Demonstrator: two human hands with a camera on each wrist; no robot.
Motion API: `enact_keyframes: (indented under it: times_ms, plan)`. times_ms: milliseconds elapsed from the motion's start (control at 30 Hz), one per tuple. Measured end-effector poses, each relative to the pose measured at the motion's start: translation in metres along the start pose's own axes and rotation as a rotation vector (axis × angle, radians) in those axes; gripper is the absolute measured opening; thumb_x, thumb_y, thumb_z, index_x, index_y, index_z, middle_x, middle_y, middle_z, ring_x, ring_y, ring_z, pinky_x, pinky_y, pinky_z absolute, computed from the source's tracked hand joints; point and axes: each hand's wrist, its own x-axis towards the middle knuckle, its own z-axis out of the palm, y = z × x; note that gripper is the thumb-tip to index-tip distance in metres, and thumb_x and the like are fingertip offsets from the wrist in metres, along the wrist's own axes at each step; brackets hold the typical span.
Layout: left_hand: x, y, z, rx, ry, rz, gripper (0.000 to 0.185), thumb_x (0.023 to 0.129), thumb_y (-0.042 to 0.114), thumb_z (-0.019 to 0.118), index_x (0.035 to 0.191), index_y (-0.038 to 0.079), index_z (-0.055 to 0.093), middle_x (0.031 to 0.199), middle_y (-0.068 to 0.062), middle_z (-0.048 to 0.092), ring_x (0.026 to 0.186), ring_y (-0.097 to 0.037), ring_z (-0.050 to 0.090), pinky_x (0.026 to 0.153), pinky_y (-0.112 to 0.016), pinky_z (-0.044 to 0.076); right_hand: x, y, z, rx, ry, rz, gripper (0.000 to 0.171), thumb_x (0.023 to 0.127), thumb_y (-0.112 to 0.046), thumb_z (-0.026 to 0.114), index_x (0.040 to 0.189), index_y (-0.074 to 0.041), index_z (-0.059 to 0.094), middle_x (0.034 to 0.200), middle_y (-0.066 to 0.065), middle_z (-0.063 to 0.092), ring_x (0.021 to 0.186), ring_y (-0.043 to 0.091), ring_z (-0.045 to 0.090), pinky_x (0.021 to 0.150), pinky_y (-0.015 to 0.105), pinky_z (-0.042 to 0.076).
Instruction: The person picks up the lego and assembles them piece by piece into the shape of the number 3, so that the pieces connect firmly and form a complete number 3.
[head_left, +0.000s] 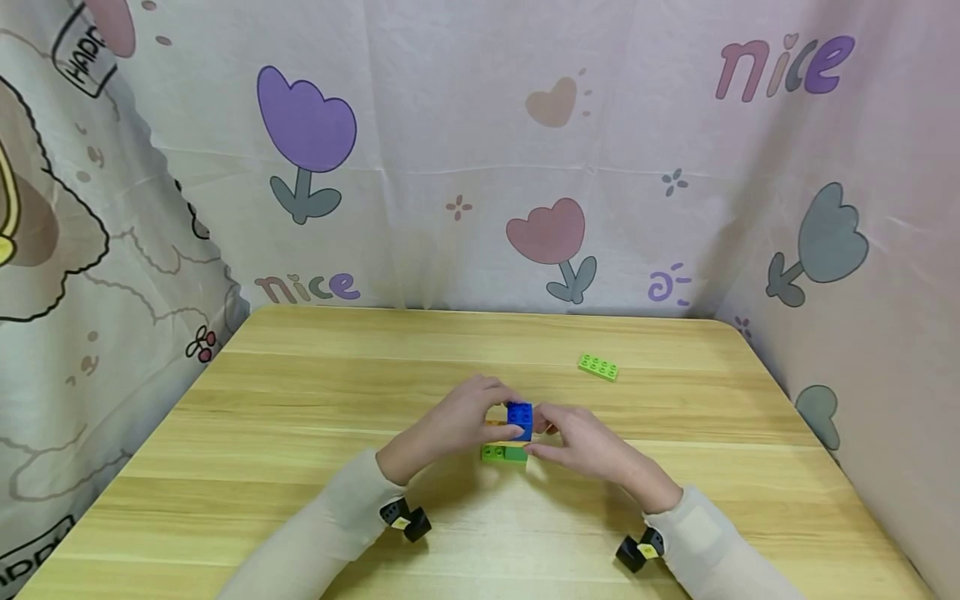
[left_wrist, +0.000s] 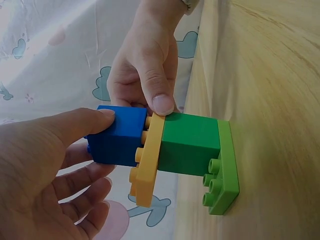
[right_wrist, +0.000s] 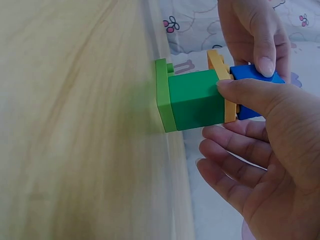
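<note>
Two hands are meeting over a small stack of bricks near the middle of the wooden table [head_left: 300, 417] in the head view: the left hand [head_left: 457, 421] and the right hand [head_left: 581, 442] are both reaching in with pale sleeves, fingers curling around the blue brick [head_left: 520, 419] on top, while the hands are hiding most of the stack and only the light green base plate [head_left: 495, 453] is peeking out below. A loose light green brick [head_left: 597, 367] is lying well apart, farther back on the right. In the left wrist view, the left hand [left_wrist: 45, 175] is pinching the blue brick [left_wrist: 117, 142] with its thumb on one face and curled fingers under it, the right hand [left_wrist: 145, 65] is pressing its thumb onto the edge of the yellow plate [left_wrist: 147, 165], and the dark green brick [left_wrist: 190, 145] is sitting between that plate and the light green base plate [left_wrist: 225, 170] on the table. In the right wrist view, the right hand [right_wrist: 260, 150] is setting its thumb against the yellow plate [right_wrist: 220, 75], its other fingers loosely curled and holding nothing, and the left hand [right_wrist: 255, 30] is gripping the blue brick [right_wrist: 252, 82], which is partly covered; both hands are cut off at the frame edge.
</note>
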Motion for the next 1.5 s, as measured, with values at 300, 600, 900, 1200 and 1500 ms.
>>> enact_keyframes:
  times_ms: [300, 600, 900, 1200, 1500]
  plan:
    - [0.0, 0.001, 0.002, -0.008, 0.013, 0.006, 0.036, 0.087, 0.033, 0.075, 0.116, 0.012, 0.07, 0.106, -0.001, 0.065, 0.096, -0.022, 0.06, 0.079, -0.032, 0.049, -0.003, -0.002, -0.006, 0.017, -0.007, 0.069, 0.036, 0.091, -0.047, 0.066, 0.11, -0.017, 0.061, 0.101, -0.004, 0.066, 0.095, 0.015, 0.062, 0.082, 0.037, 0.053]
    - [-0.001, 0.002, 0.003, -0.022, 0.025, -0.003, 0.035, 0.087, 0.03, 0.076, 0.116, 0.011, 0.07, 0.102, 0.0, 0.065, 0.089, -0.021, 0.06, 0.073, -0.026, 0.047, -0.003, -0.007, -0.015, 0.108, 0.059, 0.071, 0.049, 0.09, -0.051, 0.064, 0.124, -0.017, 0.06, 0.108, -0.007, 0.067, 0.1, 0.021, 0.063, 0.087, 0.045, 0.051]
    - [0.0, 0.003, 0.003, -0.019, 0.043, -0.016, 0.034, 0.084, 0.032, 0.079, 0.112, 0.014, 0.071, 0.094, 0.006, 0.065, 0.088, -0.013, 0.058, 0.075, -0.026, 0.047, -0.001, -0.007, -0.011, 0.075, 0.127, -0.016, 0.035, 0.094, -0.036, 0.066, 0.12, -0.013, 0.062, 0.103, -0.007, 0.069, 0.092, 0.012, 0.065, 0.082, 0.037, 0.054]
    - [0.0, 0.004, 0.004, -0.099, 0.022, -0.052, 0.033, 0.082, 0.032, 0.08, 0.108, 0.015, 0.07, 0.087, 0.01, 0.064, 0.077, -0.006, 0.056, 0.068, -0.023, 0.046, -0.002, -0.008, -0.012, 0.085, 0.127, -0.051, 0.033, 0.092, -0.03, 0.069, 0.118, -0.01, 0.061, 0.103, -0.002, 0.07, 0.091, 0.015, 0.067, 0.081, 0.04, 0.054]
    - [0.001, -0.001, -0.001, -0.071, -0.036, -0.044, 0.041, 0.082, 0.03, 0.081, 0.117, 0.013, 0.068, 0.095, 0.004, 0.068, 0.086, -0.012, 0.061, 0.076, -0.028, 0.05, 0.0, -0.009, -0.011, 0.076, 0.148, -0.045, 0.03, 0.091, -0.027, 0.071, 0.114, -0.01, 0.063, 0.098, -0.005, 0.069, 0.088, 0.011, 0.065, 0.08, 0.04, 0.054]
